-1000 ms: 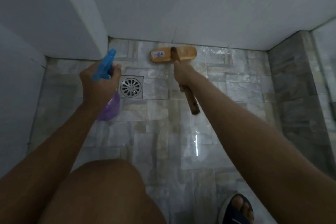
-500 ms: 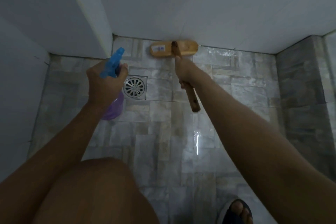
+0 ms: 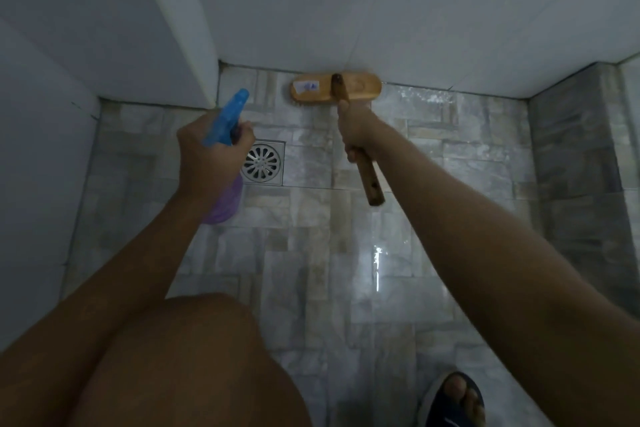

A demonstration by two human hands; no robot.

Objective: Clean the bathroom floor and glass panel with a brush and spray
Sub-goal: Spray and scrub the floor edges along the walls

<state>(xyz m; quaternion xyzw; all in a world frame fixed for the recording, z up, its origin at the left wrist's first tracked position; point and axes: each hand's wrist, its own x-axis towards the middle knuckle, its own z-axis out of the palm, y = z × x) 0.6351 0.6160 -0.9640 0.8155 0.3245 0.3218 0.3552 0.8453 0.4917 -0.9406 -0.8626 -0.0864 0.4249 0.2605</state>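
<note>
Wooden brush (image 3: 335, 87) head against wall base, blue-topped purple spray bottle (image 3: 225, 163) held upright

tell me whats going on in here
A person is scrubbing a wet tiled bathroom floor. The right hand grips a wooden brush, its head against the base of the far wall. The left hand holds a spray bottle beside the floor drain.
</note>
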